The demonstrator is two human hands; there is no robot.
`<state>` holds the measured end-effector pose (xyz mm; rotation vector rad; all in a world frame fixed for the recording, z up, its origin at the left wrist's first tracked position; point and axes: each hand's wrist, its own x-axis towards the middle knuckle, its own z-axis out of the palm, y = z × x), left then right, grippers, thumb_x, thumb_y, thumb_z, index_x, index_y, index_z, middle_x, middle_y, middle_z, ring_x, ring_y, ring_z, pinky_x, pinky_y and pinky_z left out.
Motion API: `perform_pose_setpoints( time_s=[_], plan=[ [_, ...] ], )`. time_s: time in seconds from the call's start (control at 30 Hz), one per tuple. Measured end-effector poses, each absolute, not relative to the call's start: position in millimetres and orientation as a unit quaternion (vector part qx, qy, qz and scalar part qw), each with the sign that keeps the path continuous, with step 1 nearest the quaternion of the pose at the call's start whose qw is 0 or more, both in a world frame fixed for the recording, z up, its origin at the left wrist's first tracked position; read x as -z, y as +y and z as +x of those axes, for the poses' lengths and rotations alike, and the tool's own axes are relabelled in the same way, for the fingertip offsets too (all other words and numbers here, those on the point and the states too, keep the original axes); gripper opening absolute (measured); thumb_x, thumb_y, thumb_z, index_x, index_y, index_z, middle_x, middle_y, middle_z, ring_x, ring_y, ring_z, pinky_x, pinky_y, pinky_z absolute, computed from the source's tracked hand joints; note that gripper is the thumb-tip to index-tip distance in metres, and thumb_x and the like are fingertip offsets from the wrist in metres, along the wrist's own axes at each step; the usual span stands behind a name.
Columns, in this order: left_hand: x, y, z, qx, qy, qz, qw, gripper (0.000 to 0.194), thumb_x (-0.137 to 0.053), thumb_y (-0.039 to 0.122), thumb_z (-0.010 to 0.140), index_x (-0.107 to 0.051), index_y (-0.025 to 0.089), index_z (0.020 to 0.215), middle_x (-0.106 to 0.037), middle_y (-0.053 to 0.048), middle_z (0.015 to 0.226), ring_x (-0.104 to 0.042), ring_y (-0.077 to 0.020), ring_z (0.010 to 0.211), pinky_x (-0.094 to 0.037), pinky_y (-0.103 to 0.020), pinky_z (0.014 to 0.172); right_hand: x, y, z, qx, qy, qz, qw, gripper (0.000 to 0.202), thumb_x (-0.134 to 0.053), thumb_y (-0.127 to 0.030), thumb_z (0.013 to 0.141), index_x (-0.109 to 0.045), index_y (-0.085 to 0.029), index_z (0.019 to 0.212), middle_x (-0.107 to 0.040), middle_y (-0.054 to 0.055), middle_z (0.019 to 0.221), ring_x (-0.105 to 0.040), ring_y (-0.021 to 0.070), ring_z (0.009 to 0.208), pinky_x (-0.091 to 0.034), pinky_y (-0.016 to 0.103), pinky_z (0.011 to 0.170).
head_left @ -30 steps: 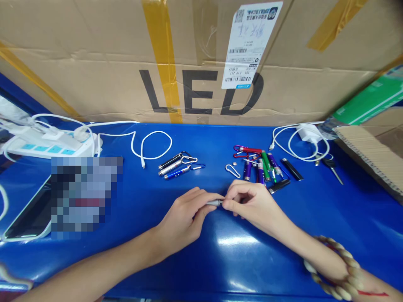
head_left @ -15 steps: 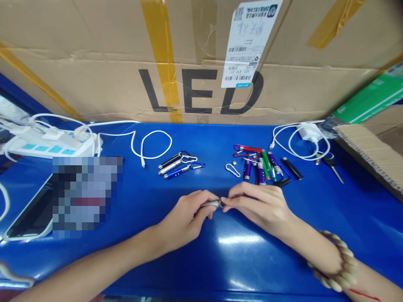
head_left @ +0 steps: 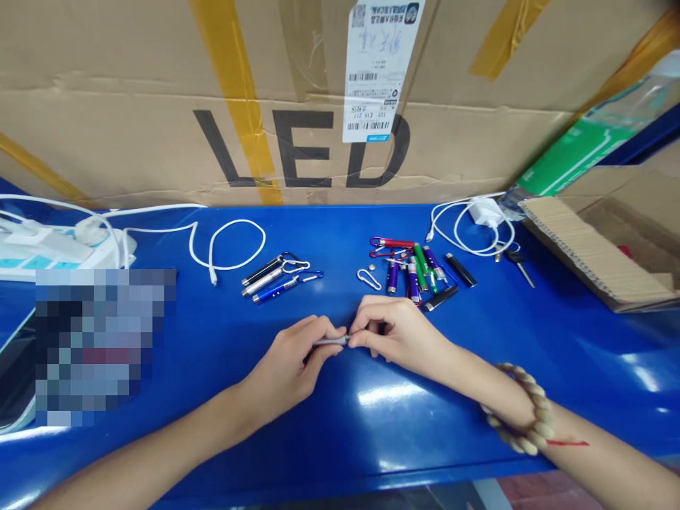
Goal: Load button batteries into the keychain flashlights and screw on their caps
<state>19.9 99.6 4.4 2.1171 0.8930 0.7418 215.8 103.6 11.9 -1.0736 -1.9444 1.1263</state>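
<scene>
My left hand (head_left: 292, 354) is closed around a slim silver-grey penlight tube (head_left: 330, 341), its end sticking out past the thumb. At that end, the thumb and fingertips of my right hand (head_left: 406, 329) pinch a tiny piece, too small to make out. Beyond my left hand lie three small penlights with clips: a black one (head_left: 263, 270), a silver one (head_left: 264, 281) and a blue one (head_left: 276, 289). A loose silver carabiner (head_left: 370, 280) and a small round piece (head_left: 372, 267) lie past my right hand, beside a pile of red, green (head_left: 421, 265), purple (head_left: 392, 276) and black penlights.
A large cardboard box (head_left: 149, 142) stands along the back of the blue table (head_left: 297, 439). To the left are a power strip (head_left: 58, 255), a phone (head_left: 15, 375) and white cables. Rightwards are a charger (head_left: 485, 211), keys (head_left: 523, 271), a tilted bottle (head_left: 579, 152) and an open carton (head_left: 600, 262).
The view has turned rightwards, so things appear farther left. My right fingers have curled more at the tube's end; the left hand keeps its hold.
</scene>
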Motion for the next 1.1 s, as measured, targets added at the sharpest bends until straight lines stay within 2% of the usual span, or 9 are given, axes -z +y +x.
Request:
perform_pose_setpoints(
  time_s=[0.07,0.17,0.27,0.43,0.63,0.77,0.9,1.0,1.1],
  plan=[
    [-3,100,19,-0.299,0.346,0.825,0.333,0.009,-0.048,0.011,0.086,-0.054,0.014,0.08,-0.058,-0.001,0.074,-0.057,-0.0101,0.073,-0.045,-0.019,0.067,-14,102,211,-0.512,-0.671,-0.447,0.296,0.019,-0.065,-0.026,0.075,-0.059,-0.009,0.068,-0.051,0.0,0.068,-0.051,0.0047,0.041,-0.041,0.015,0.034],
    [-2,101,18,-0.312,0.34,0.84,0.286,0.01,-0.048,0.011,0.086,-0.056,0.015,0.084,-0.06,-0.001,0.076,-0.054,-0.0109,0.071,-0.044,-0.02,0.064,-17,100,206,-0.571,-0.595,-0.503,0.259,0.019,-0.064,-0.026,0.075,-0.057,-0.009,0.069,-0.049,-0.002,0.054,-0.049,0.0067,0.037,-0.041,0.015,0.03],
    [-2,102,19,-0.319,0.322,0.855,0.254,0.014,-0.048,0.009,0.087,-0.057,0.017,0.094,-0.063,0.001,0.082,-0.051,-0.0102,0.071,-0.042,-0.02,0.065,-18,100,204,-0.586,-0.565,-0.529,0.24,0.018,-0.062,-0.026,0.076,-0.056,-0.01,0.07,-0.048,-0.004,0.043,-0.045,0.0062,0.034,-0.04,0.013,0.031],
    [-5,103,20,-0.31,0.307,0.869,0.235,0.025,-0.044,0.01,0.089,-0.055,0.02,0.11,-0.063,0.002,0.086,-0.049,-0.0097,0.071,-0.04,-0.021,0.068,-17,101,205,-0.593,-0.561,-0.519,0.253,0.018,-0.063,-0.026,0.074,-0.056,-0.01,0.069,-0.049,-0.004,0.043,-0.045,0.0051,0.033,-0.037,0.012,0.03],
    [-10,102,20,-0.274,0.333,0.875,0.22,0.023,-0.036,0.014,0.092,-0.055,0.015,0.105,-0.058,-0.002,0.077,-0.049,-0.0132,0.07,-0.04,-0.024,0.065,-19,99,202,-0.603,-0.546,-0.517,0.266,0.027,-0.062,-0.036,0.075,-0.056,-0.01,0.068,-0.048,-0.004,0.043,-0.044,0.0051,0.035,-0.037,0.012,0.03],
    [-12,103,19,-0.261,0.361,0.863,0.238,0.021,-0.038,0.014,0.091,-0.055,0.015,0.104,-0.059,-0.003,0.083,-0.053,-0.0131,0.076,-0.041,-0.023,0.068,-19,99,204,-0.473,-0.627,-0.525,0.328,0.026,-0.066,-0.036,0.073,-0.059,-0.011,0.07,-0.053,-0.001,0.055,-0.047,0.0051,0.041,-0.039,0.014,0.034],
    [-12,105,19,-0.267,0.38,0.842,0.275,0.021,-0.037,0.016,0.092,-0.054,0.015,0.105,-0.059,-0.002,0.086,-0.055,-0.0118,0.079,-0.041,-0.021,0.072,-15,102,210,-0.264,-0.754,-0.427,0.423,0.019,-0.071,-0.025,0.071,-0.066,-0.013,0.085,-0.059,0.003,0.081,-0.052,0.0043,0.057,-0.046,0.016,0.053],
    [-11,106,18,-0.254,0.386,0.834,0.301,0.021,-0.036,0.017,0.092,-0.055,0.017,0.102,-0.058,0.0,0.079,-0.054,-0.0108,0.075,-0.041,-0.021,0.07,-12,102,213,-0.206,-0.803,-0.36,0.427,0.01,-0.063,-0.016,0.079,-0.068,-0.012,0.087,-0.06,0.005,0.083,-0.056,0.0076,0.071,-0.047,0.019,0.064],
    [-13,106,16,-0.229,0.364,0.838,0.335,0.022,-0.035,0.016,0.092,-0.054,0.019,0.1,-0.055,0.001,0.075,-0.052,-0.0099,0.071,-0.039,-0.02,0.068,-11,101,215,-0.191,-0.812,-0.348,0.427,0.008,-0.061,-0.015,0.081,-0.068,-0.012,0.083,-0.061,0.004,0.08,-0.057,0.0083,0.071,-0.047,0.02,0.063]
  ],
)
